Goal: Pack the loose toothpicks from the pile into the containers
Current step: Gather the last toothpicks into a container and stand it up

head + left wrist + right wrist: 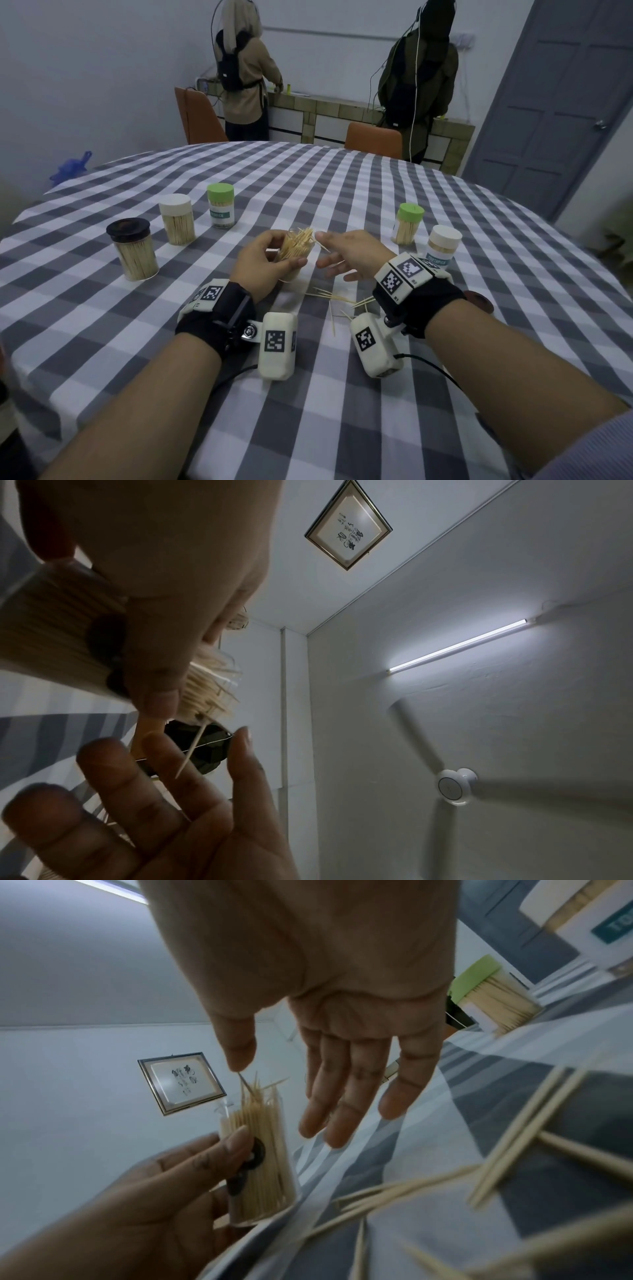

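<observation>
Left hand (262,263) grips the open jar (260,1164) by its wall; right hand (346,255) hovers beside it, fingers spread. Loose toothpicks (337,301) nearby look light, stiff, sharp-tipped — best pinched mid-length.

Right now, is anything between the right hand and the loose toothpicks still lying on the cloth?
Nothing visible. The right hand is open beside the open container that the left hand grips. The loose toothpicks lie on the tablecloth just below it, near the wrist, uncovered.
</observation>
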